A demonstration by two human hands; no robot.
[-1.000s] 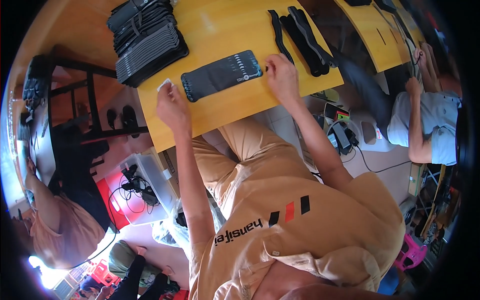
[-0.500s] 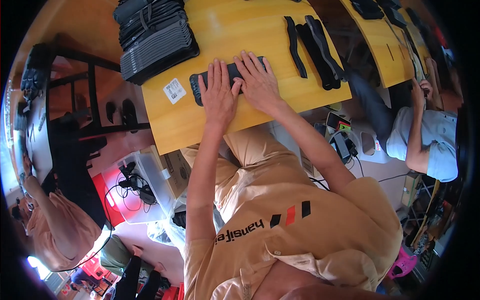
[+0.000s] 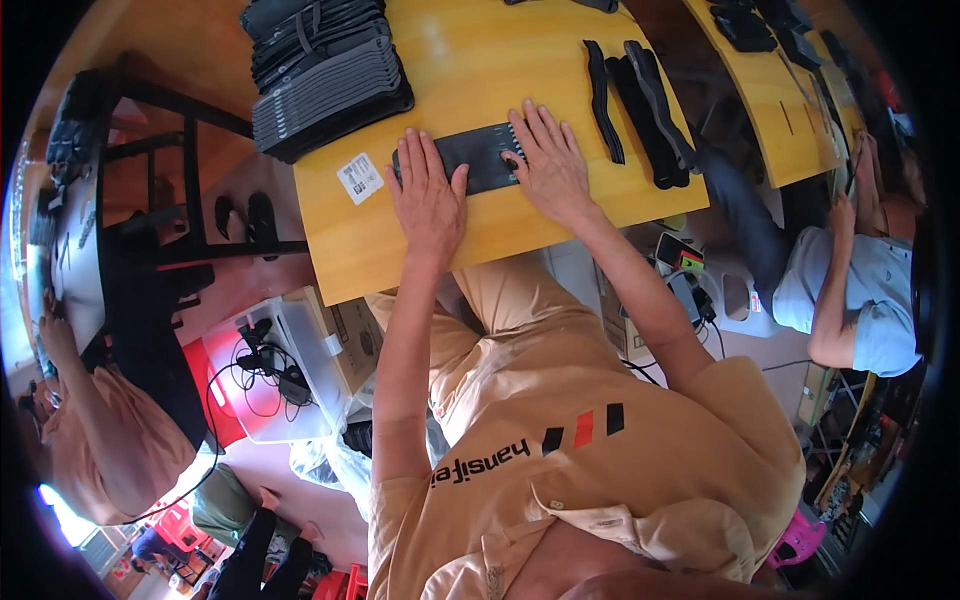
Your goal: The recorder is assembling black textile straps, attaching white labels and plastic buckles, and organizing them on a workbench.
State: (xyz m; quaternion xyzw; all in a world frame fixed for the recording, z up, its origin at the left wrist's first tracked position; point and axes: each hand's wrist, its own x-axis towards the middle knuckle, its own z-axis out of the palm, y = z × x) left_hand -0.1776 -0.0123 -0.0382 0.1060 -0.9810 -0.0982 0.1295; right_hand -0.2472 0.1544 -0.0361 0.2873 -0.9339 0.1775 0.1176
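Note:
A flat black rectangular piece [image 3: 482, 155] lies on the yellow wooden table [image 3: 500, 50]. My left hand [image 3: 426, 195] lies flat with spread fingers on its left end. My right hand [image 3: 548, 160] presses flat on its right end. Neither hand grips anything. A small white label [image 3: 360, 178] lies on the table just left of my left hand.
A tall stack of black flat pieces [image 3: 325, 75] sits at the table's far left corner. Long black strips [image 3: 640, 100] lie to the right of my right hand. Another person in a light blue shirt [image 3: 860, 300] sits at the right. A clear bin with cables [image 3: 280, 370] stands below the table.
Both hands came together from the ends of the black piece onto its top and now lie flatter and lower on it. The view shifted slightly.

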